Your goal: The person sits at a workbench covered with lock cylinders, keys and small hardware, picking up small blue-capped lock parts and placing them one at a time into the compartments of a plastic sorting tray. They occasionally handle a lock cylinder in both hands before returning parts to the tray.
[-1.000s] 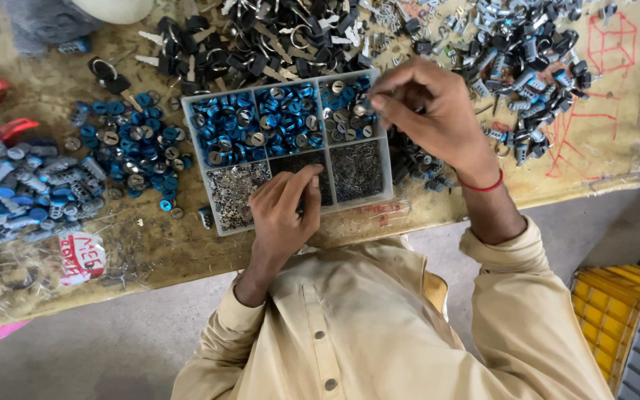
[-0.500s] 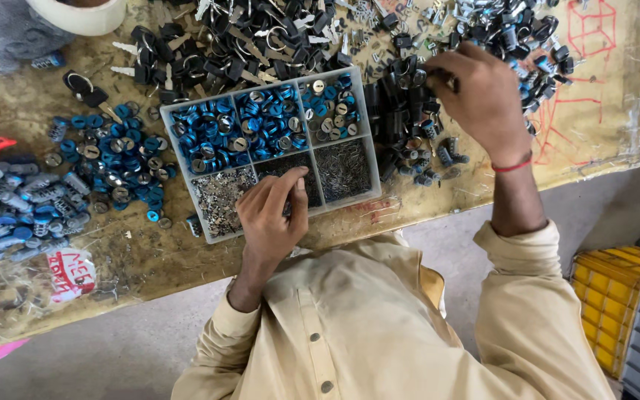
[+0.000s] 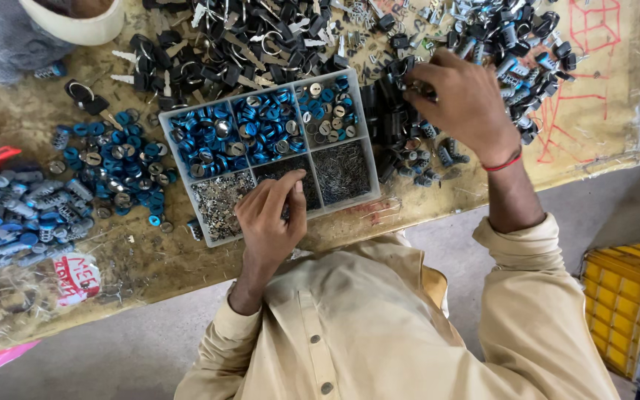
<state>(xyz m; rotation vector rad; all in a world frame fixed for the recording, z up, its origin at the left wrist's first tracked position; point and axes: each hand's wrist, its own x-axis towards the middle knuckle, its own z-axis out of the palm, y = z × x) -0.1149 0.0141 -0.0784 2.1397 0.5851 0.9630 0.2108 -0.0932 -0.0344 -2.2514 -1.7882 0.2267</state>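
Cluttered bench: my left hand pinches into the divided tray's lower-middle pins; my right hand, curled, picks black parts upper right. An elbow nudge could spill compartments together.

My right hand hides whatever its fingertips pinch. My left hand covers part of the sorting tray. Far pile of black parts runs off the edge.

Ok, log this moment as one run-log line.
left hand: fingertips in compartment tray, lower middle section | right hand: on pile of black parts right of tray | blue caps: left of tray
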